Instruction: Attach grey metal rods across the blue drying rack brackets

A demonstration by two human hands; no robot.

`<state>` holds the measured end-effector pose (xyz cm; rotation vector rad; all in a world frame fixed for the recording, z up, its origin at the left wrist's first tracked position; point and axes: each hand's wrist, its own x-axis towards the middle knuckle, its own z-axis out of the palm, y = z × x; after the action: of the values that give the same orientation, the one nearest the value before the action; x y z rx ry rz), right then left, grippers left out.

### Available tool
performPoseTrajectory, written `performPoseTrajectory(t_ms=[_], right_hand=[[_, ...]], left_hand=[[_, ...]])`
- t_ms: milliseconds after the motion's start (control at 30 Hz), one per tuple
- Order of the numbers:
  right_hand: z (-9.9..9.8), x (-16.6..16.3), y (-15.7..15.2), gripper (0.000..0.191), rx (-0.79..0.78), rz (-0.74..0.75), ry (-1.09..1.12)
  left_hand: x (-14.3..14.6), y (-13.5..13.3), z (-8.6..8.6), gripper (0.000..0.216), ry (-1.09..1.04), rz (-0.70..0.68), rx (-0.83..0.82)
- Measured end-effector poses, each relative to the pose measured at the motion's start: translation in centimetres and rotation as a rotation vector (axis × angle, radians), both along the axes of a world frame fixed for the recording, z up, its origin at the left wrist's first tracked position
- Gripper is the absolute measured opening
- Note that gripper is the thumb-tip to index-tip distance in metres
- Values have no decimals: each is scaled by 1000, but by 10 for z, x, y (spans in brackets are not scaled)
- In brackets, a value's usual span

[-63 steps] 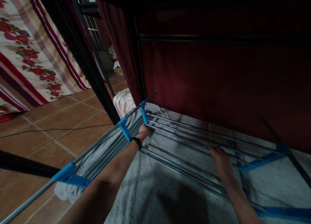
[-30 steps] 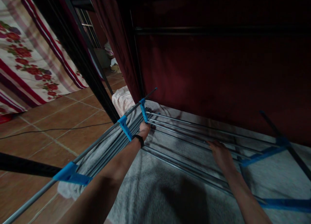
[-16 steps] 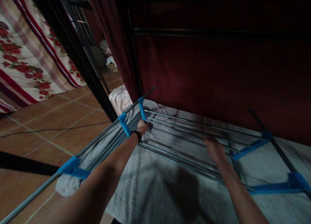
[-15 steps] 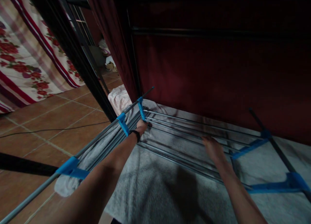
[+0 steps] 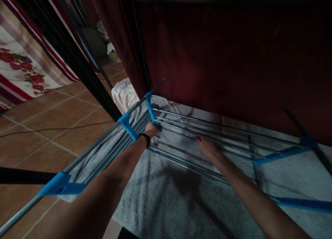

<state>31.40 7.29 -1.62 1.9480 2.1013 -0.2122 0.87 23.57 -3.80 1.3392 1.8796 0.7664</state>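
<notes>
A rack of thin grey metal tubes [image 5: 181, 123] with blue plastic brackets lies on its side over a grey blanket; it looks like a shoe rack. My left hand [image 5: 150, 129], with a dark band at the wrist, is closed at the lower end of a blue bracket [image 5: 150, 109], where the tubes meet it. The arm and hand hide just what the fingers grip. Farther right, my right hand [image 5: 206, 147] is over the middle tubes, fingers stretched leftward, the tips at one tube. Another blue bracket [image 5: 282, 154] joins the tubes at the right end.
The grey blanket [image 5: 145, 190] spreads beneath the rack. Behind it hangs a dark red curtain [image 5: 207, 66]. A black metal post [image 5: 85, 73] slants down at the left. Brown floor tiles [image 5: 62, 111] carry a dark cable [image 5: 64, 128]. A floral cloth [image 5: 33, 69] hangs far left.
My right hand has moved left along the tubes, closer to my left hand. The rack's right end appears farther right in view. My left hand stays at the same bracket.
</notes>
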Motion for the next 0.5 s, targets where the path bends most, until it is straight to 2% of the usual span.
performPoseTrajectory(t_ms=[100, 233, 500], right_hand=[[-2, -5, 11, 51, -24, 8, -9], [-2, -6, 10, 50, -20, 21, 8], [3, -1, 1, 49, -41, -24, 137]], left_hand=[[-1, 2, -5, 33, 7, 2, 0], [-2, 5, -9, 34, 13, 15, -2], [-1, -2, -5, 30, 57, -9, 9]])
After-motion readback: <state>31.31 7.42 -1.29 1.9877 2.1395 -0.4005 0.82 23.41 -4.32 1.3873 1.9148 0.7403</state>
